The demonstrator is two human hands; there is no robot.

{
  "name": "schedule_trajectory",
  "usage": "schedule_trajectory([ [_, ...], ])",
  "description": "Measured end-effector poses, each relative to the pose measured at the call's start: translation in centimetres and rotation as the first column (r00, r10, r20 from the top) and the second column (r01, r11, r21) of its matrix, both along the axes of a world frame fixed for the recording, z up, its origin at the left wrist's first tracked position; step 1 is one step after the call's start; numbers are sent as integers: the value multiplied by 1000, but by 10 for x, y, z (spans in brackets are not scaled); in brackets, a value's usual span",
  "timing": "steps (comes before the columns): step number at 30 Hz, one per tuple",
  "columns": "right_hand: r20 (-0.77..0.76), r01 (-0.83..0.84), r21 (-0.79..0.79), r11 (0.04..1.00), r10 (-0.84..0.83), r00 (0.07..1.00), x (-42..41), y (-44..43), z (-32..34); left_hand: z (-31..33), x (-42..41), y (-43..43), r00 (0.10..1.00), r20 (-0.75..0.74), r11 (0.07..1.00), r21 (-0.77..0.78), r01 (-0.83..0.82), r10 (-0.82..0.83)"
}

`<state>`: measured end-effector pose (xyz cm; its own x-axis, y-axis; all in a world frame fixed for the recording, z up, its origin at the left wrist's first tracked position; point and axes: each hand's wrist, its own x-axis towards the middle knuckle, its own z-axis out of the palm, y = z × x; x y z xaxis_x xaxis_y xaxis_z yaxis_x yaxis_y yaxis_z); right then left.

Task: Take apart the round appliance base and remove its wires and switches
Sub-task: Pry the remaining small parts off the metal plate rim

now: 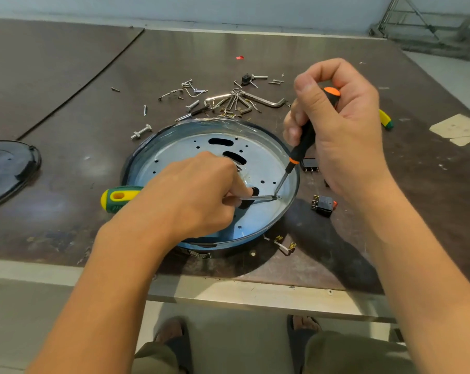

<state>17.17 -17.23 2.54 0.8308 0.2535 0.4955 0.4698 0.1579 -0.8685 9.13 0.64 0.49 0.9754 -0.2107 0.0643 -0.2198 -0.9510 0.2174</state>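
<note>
Base: the round appliance base [201, 147] lies flat near the front edge of the table [66, 117], open side up. It has a dark rim and a pale metal floor with round holes and several long slots. I see one small screw [279, 197] on the floor near the right wall.

Hands: the left hand [193, 190] reaches over the base from the near side, knuckles up. Its fingers are curled round a tool with a green-and-yellow handle [117, 198], and the tool's flat metal tip points at the screw. The right hand [336, 122] is raised above the right rim and grips the black-and-orange screwdriver [304, 141]. The screwdriver slants down and to the left, with its tip at the same screw. Both forearms are bare.

Loose parts: a black switch [324, 206] with brass lugs lies on the table just right of the base. A second black part [309, 164] lies beside the rim under the right hand. Short wire ends with brass terminals [282, 242] lie at the base's near right.

Surface: dark brown worn board with a pale metal front edge. A heap of screws, bolts and hex keys [228, 99] lies behind the base. A dark cover [10, 168] lies at far left, and pale scraps of paper [460, 128] at far right.

Room: pale wall behind, with a metal frame [428, 20] at the upper right.
</note>
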Motion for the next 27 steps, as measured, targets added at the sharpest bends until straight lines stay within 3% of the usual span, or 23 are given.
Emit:
schedule_trajectory([
  [19,50,-82,-62,995,85,995,-2,-4,3,-1,2,-2,997,-30,996,-52,-66,64],
  [27,-13,-103,-14,995,103,995,3,-5,-2,-2,3,-3,993,-79,990,-102,-94,86],
])
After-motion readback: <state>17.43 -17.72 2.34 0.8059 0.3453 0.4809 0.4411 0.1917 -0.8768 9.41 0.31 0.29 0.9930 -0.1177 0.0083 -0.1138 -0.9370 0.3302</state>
